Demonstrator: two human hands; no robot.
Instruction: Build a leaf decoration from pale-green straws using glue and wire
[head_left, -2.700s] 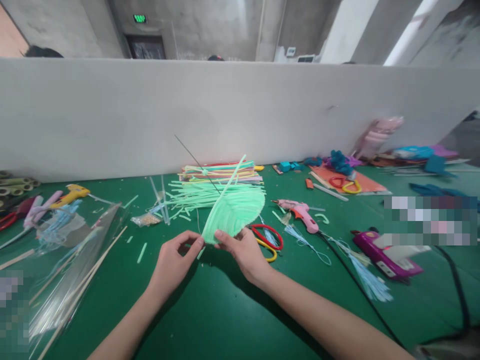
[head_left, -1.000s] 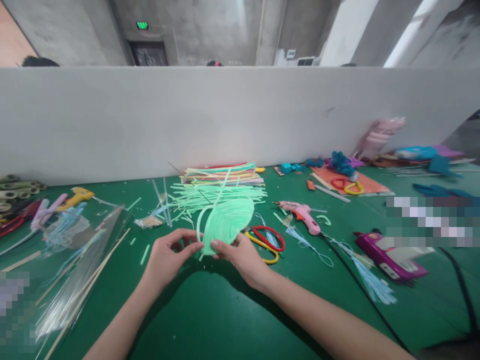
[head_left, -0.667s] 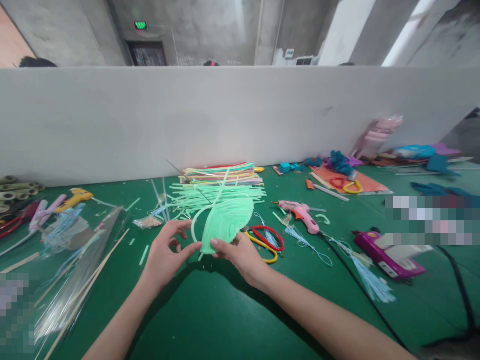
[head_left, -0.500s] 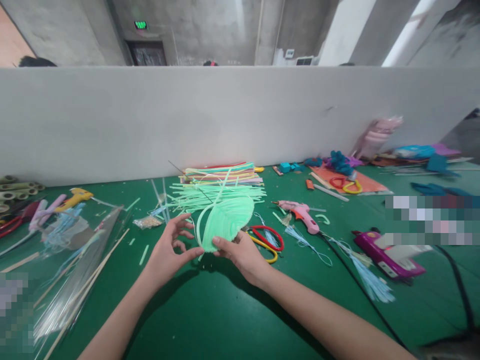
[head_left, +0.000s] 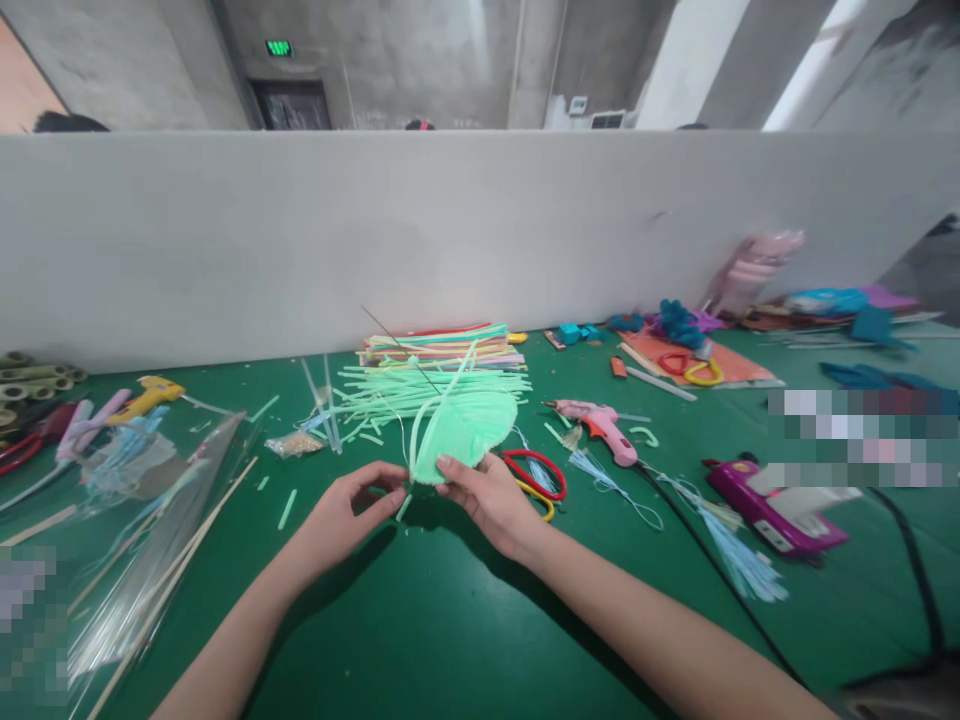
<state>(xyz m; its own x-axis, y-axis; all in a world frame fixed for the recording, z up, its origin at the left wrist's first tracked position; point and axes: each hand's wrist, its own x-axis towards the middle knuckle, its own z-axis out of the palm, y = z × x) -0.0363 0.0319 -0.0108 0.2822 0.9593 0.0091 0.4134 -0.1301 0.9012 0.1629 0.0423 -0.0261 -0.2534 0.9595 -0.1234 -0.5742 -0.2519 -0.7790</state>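
A light green leaf made of pipe cleaners is held up over the table, its ribbed face tilted toward me. My right hand grips its lower right part, thumb on top and fingers underneath. At the leaf's lower tip, the thumb and fingers of my left hand are pinched together, where a thin pale wire comes down. Exactly what lies between these fingertips is partly hidden. A loose pipe-cleaner end and a straight dark wire stick up from the leaf. A short green stub pokes out below.
Behind the leaf lie green pipe cleaners and a multicoloured bundle. Red-and-yellow-handled scissors, a pink glue gun, blue tassels and a purple device are on the right. A yellow glue gun lies left. A white partition stands behind.
My left hand's fingers, spread apart before, have closed at the leaf's lower tip. The leaf has shifted slightly right and up in my right hand, and the dark wire now points higher.
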